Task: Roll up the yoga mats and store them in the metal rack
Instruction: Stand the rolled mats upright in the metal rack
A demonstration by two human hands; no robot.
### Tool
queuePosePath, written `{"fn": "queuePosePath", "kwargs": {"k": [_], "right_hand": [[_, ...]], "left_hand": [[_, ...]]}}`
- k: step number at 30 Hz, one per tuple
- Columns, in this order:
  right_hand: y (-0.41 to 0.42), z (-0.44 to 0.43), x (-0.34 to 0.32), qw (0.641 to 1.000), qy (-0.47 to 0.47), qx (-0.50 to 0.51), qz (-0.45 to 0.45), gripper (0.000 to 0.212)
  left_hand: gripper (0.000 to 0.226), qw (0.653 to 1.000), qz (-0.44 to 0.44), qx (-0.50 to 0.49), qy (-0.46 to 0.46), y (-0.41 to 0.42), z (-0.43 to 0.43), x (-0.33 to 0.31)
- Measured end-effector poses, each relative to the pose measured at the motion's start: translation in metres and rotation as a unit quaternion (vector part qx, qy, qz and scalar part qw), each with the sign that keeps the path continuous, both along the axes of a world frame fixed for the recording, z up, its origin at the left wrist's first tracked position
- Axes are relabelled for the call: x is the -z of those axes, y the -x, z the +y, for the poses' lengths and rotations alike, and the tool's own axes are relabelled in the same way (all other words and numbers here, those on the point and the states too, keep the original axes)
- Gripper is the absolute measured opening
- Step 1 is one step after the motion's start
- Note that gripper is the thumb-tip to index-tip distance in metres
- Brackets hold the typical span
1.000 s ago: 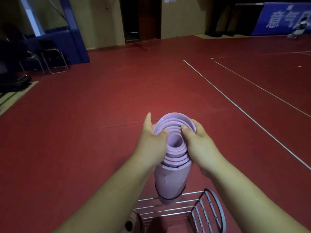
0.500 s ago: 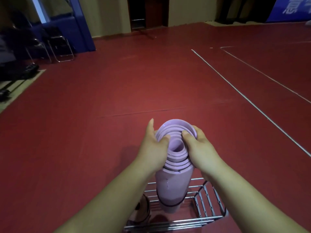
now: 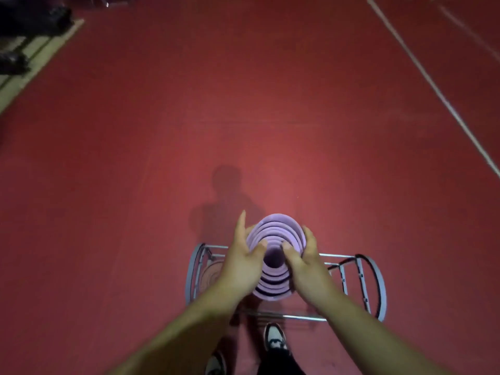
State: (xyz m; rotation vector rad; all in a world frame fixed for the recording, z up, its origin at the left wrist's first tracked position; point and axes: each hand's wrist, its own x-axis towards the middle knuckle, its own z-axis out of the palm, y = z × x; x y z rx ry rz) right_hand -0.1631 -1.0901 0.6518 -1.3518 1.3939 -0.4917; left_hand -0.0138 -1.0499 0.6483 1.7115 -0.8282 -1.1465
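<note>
A rolled lilac yoga mat (image 3: 276, 231) stands upright in the metal rack (image 3: 376, 288), and I look straight down into its spiral top end. My left hand (image 3: 243, 263) grips the left side of the roll's top, thumb hooked over the inner layers. My right hand (image 3: 305, 261) grips the right side the same way. A second rolled mat, pinkish-brown (image 3: 209, 274), stands in the rack's left end, mostly hidden by my left hand. The lilac roll's lower part is hidden.
The rack stands on a red sports floor (image 3: 135, 158) with a white line (image 3: 438, 90) running at the right. My shoes (image 3: 274, 338) are just in front of the rack. Dark objects (image 3: 29, 20) lie at the far upper left.
The view has tilted down steeply, so the whole rack and my shoes now show. Both hands keep the same grip on the lilac roll's top, which sits lower in the rack.
</note>
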Motion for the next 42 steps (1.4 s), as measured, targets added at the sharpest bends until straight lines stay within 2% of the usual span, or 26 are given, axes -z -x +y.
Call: {"fn": "queuePosePath", "kwargs": {"k": [3, 8, 11, 14, 17, 23, 25, 27, 30, 32, 35, 38, 42], "right_hand": [[0.004, -0.009, 0.054, 0.998, -0.014, -0.061, 0.008, 0.043], [0.010, -0.020, 0.138, 0.979, -0.028, -0.177, 0.099, 0.082], [0.015, -0.021, 0.181, 0.962, -0.036, -0.239, 0.125, 0.085], [0.015, -0.020, 0.216, 0.955, -0.041, -0.258, 0.142, 0.084], [0.011, -0.022, 0.242, 0.953, 0.008, -0.258, 0.155, 0.079], [-0.008, -0.027, 0.243, 0.942, 0.137, -0.268, 0.148, 0.082], [-0.009, -0.029, 0.237, 0.933, 0.142, -0.301, 0.134, 0.092], [-0.011, -0.028, 0.229, 0.920, 0.106, -0.354, 0.132, 0.106], [-0.019, -0.020, 0.220, 0.871, 0.080, -0.440, 0.205, 0.131], [-0.024, -0.018, 0.218, 0.834, 0.090, -0.479, 0.258, 0.143], [-0.031, -0.022, 0.222, 0.803, 0.116, -0.509, 0.289, 0.149], [-0.033, -0.029, 0.225, 0.794, 0.122, -0.505, 0.316, 0.150], [-0.033, -0.031, 0.232, 0.813, 0.132, -0.490, 0.286, 0.153]], "left_hand": [[0.080, 0.999, 0.011, -0.022, -0.036, 0.001, 0.001, 0.050], [0.083, 0.995, -0.050, -0.016, -0.088, 0.004, 0.011, 0.130], [0.076, 0.990, -0.081, -0.018, -0.113, 0.007, 0.020, 0.170], [0.077, 0.984, -0.101, -0.016, -0.146, 0.010, 0.024, 0.200], [0.080, 0.980, -0.127, -0.009, -0.153, 0.006, 0.020, 0.212], [0.080, 0.975, -0.191, 0.000, -0.117, -0.017, 0.022, 0.209], [0.073, 0.948, -0.306, 0.009, -0.088, -0.029, 0.028, 0.209], [0.076, 0.907, -0.407, 0.017, -0.105, -0.042, 0.036, 0.215], [0.098, 0.891, -0.399, 0.046, -0.209, -0.053, 0.043, 0.220], [0.101, 0.893, -0.394, 0.058, -0.212, -0.057, 0.048, 0.227], [0.094, 0.896, -0.392, 0.066, -0.198, -0.064, 0.049, 0.232], [0.091, 0.900, -0.392, 0.076, -0.176, -0.067, 0.050, 0.233], [0.095, 0.903, -0.390, 0.088, -0.157, -0.068, 0.052, 0.238]]}}
